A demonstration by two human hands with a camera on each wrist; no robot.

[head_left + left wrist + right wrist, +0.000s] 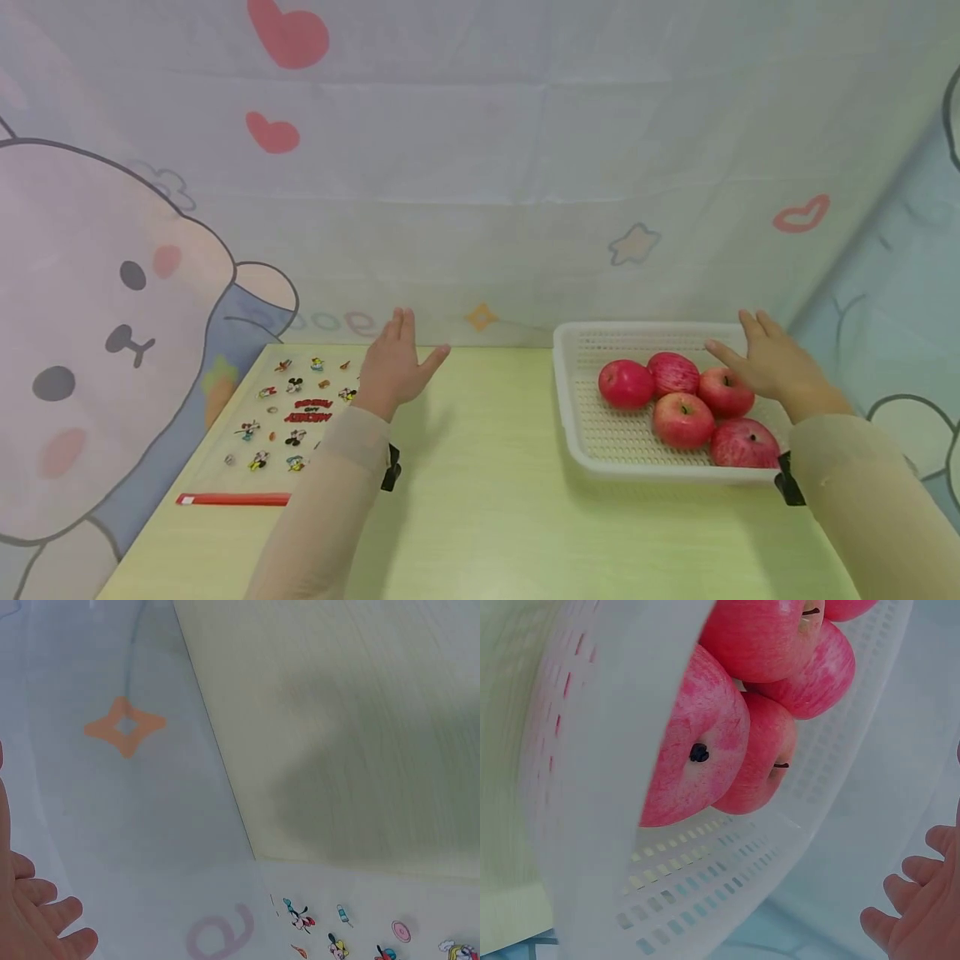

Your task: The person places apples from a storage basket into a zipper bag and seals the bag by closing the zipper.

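My left hand (393, 368) is held over the right edge of a clear plastic zip bag (217, 442) printed with small cartoon figures and a red slider strip (236, 499). Its fingers are straight, the thumb spread, and nothing is in it. On the right, my right hand (765, 367) hovers above the right side of a white plastic basket (567, 400), fingers extended and empty. Several red apples, one of them a bright red apple (626, 384), lie together in the basket. In the right wrist view a large apple (705, 742) sits close behind the basket wall.
Both the bag and basket rest on a pale wood-grain table (480, 492). A light curtain (450, 150) with hearts and a cartoon bear (112, 250) hangs along the back and left edges. More printed cloth (892, 317) hangs at the right.
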